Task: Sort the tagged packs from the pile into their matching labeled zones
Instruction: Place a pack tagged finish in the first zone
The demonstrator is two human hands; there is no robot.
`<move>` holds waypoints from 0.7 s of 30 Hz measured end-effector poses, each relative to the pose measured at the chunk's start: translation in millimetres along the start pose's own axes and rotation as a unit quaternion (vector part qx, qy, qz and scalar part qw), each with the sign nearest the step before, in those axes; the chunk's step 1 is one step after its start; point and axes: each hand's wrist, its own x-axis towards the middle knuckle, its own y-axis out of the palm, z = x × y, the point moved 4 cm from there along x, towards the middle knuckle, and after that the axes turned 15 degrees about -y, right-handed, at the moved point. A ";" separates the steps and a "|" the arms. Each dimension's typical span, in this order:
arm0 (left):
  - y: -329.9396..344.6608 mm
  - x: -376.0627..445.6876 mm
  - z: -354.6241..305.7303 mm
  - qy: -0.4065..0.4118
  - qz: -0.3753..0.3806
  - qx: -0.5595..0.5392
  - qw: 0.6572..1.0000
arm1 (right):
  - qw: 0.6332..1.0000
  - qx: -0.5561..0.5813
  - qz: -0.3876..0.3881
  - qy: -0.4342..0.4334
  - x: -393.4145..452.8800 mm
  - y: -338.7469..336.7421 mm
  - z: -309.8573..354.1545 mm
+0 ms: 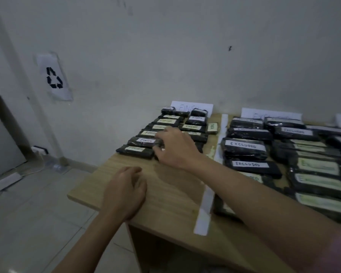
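Your right hand (176, 145) is stretched out across the worktop (165, 192), forearm running in from the lower right, palm down, fingers bent at the edge of the packs in the FINISH zone. The fingertips sit on the right end of a black pack (144, 141) tagged FINISH, thumb tucked below it toward the next pack (135, 150) in the row. Whether that grip really pinches the pack or only rests on it, you cannot tell from here.

Your left hand (126, 192) lies nearer you on bare wood, well short of the packs, knuckles up, fingers loosely curled and holding nothing.

The FINISH packs run in two columns away from your right fingertips toward the wall, each long axis lying left to right, tags facing up. One pack (212, 128) just beyond your right hand, at the right side of the zone, is turned the other way, its long axis pointing toward the wall. Behind them a paper sign (191, 107) leans on the wall.

To the right of your right forearm a white tape strip (219, 146) splits the worktop, and past it lie the EXCLUDED packs (243, 146), also long axis left to right, with their own sign (270, 114) behind. A recycling symbol sheet (54, 77) hangs on the wall far left.
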 end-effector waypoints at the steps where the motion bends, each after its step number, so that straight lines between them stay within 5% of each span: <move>1: 0.4 -2.5 -15.0 0.024 0.004 -0.015 1.000 | 1.000 0.004 -0.019 -0.004 -14.0 -16.0 -6.5; 10: 56.4 -77.2 -204.5 0.317 0.135 -0.102 0.933 | 0.986 -0.022 -0.116 0.115 -210.4 -128.3 -79.4; 16: 96.1 -144.3 -274.6 0.380 0.218 -0.136 0.889 | 0.957 -0.116 -0.118 0.240 -333.0 -170.8 -104.4; 21: 121.3 -180.3 -292.4 0.385 0.259 -0.149 0.873 | 0.938 -0.142 -0.044 0.312 -388.0 -181.6 -107.3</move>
